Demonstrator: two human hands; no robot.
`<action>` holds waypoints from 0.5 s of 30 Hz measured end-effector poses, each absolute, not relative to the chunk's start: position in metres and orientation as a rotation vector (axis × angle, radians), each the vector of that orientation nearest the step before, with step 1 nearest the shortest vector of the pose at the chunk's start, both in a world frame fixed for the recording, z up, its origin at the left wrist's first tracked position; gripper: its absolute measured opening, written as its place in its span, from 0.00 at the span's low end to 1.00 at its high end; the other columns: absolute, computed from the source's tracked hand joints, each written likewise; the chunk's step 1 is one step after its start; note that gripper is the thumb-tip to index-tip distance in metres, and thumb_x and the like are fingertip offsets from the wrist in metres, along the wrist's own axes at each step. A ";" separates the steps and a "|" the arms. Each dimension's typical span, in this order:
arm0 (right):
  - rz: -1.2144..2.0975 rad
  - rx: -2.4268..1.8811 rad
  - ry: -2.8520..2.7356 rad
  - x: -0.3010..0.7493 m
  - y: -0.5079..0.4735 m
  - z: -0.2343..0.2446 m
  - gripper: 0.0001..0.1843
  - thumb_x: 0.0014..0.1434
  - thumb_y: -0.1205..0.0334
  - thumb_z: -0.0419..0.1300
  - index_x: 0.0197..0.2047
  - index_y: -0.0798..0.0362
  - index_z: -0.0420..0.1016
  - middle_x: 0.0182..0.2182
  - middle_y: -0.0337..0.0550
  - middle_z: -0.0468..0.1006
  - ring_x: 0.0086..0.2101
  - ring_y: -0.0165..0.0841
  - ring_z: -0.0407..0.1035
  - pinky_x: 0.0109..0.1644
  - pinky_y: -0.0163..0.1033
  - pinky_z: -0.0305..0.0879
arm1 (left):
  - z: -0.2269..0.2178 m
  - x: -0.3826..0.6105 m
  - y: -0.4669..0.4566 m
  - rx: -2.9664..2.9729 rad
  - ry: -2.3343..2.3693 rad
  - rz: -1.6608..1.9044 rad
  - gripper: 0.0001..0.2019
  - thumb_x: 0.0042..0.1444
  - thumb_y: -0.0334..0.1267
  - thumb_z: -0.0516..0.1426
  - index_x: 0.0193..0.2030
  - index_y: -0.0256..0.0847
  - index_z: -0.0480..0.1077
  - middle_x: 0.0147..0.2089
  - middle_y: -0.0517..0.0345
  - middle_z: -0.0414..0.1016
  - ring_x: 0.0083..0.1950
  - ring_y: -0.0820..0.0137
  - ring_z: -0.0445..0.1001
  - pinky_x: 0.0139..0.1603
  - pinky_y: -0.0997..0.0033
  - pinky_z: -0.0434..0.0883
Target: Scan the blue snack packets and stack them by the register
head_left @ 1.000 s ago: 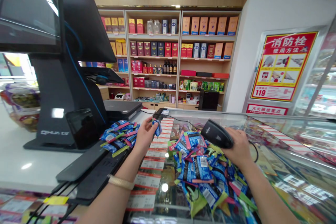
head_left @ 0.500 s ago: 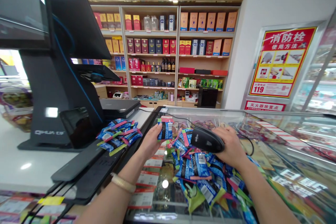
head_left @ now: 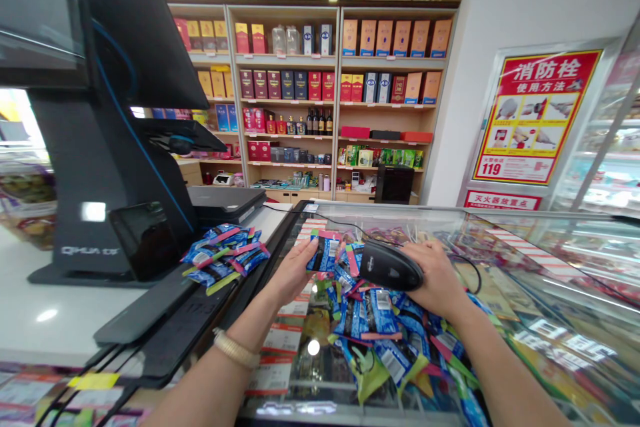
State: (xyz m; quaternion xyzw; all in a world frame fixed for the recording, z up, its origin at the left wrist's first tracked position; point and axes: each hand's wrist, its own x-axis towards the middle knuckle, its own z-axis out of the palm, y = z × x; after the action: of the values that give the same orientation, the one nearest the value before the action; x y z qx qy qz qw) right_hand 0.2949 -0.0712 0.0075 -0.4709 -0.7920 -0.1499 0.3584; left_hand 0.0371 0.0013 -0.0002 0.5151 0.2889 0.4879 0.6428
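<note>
My left hand (head_left: 293, 273) is shut on a blue foil snack packet (head_left: 323, 253), holding it upright a short way from the scanner's nose. My right hand (head_left: 436, 271) grips a black handheld barcode scanner (head_left: 390, 267), whose cable trails across the glass. Below both hands, a heap of blue snack packets with pink and green strips (head_left: 375, 327) lies on the glass display counter (head_left: 540, 267). A smaller heap of the same packets (head_left: 223, 257) sits to the left on a white counter (head_left: 65, 307).
A black point-of-sale terminal (head_left: 100, 113) with a small customer screen (head_left: 145, 240) stands at the left, next to a closed black laptop (head_left: 225, 203). Behind the counter, wooden shelves (head_left: 300, 80) hold boxed liquor and bottles. A red-and-yellow hydrant poster (head_left: 535, 117) hangs at the right.
My left hand has brought the packet rightward, closer to the scanner, and turned its face up. The scanner has shifted slightly left. The whole view has tilted slightly.
</note>
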 end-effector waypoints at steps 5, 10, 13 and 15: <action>-0.477 -1.192 -1.972 0.303 -0.067 0.005 0.12 0.46 0.65 0.55 0.36 0.52 0.74 0.30 0.40 0.76 0.33 0.34 0.68 0.41 0.40 0.52 | -0.001 0.037 0.002 1.342 0.638 1.129 0.21 0.54 0.53 0.58 0.44 0.37 0.75 0.34 0.54 0.79 0.32 0.69 0.75 0.36 0.71 0.72; -0.611 -1.214 -1.842 0.318 -0.061 -0.002 0.13 0.48 0.62 0.55 0.38 0.51 0.73 0.31 0.42 0.77 0.34 0.36 0.69 0.41 0.41 0.54 | -0.008 0.052 -0.007 2.046 0.614 1.478 0.18 0.62 0.46 0.51 0.52 0.41 0.74 0.48 0.49 0.77 0.50 0.63 0.73 0.52 0.63 0.69; -0.687 -1.233 -1.767 0.323 -0.060 -0.004 0.14 0.49 0.60 0.56 0.40 0.51 0.73 0.34 0.44 0.78 0.37 0.38 0.69 0.43 0.42 0.56 | -0.017 0.070 -0.018 2.594 0.515 1.514 0.16 0.64 0.37 0.49 0.55 0.50 0.72 0.55 0.49 0.72 0.56 0.64 0.69 0.57 0.60 0.65; -0.713 -1.241 -1.740 0.324 -0.060 -0.004 0.14 0.49 0.60 0.55 0.39 0.51 0.73 0.33 0.44 0.77 0.35 0.38 0.69 0.42 0.42 0.56 | -0.022 0.081 -0.027 2.891 0.517 1.404 0.16 0.63 0.35 0.51 0.54 0.56 0.72 0.57 0.51 0.71 0.57 0.64 0.68 0.60 0.55 0.62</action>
State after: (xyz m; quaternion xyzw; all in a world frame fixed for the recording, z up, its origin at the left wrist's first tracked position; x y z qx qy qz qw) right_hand 0.3241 -0.0598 -0.0037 -0.4973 -0.6973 -0.2856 0.4300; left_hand 0.0812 -0.0267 -0.0218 0.8867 0.1585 0.4306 -0.0567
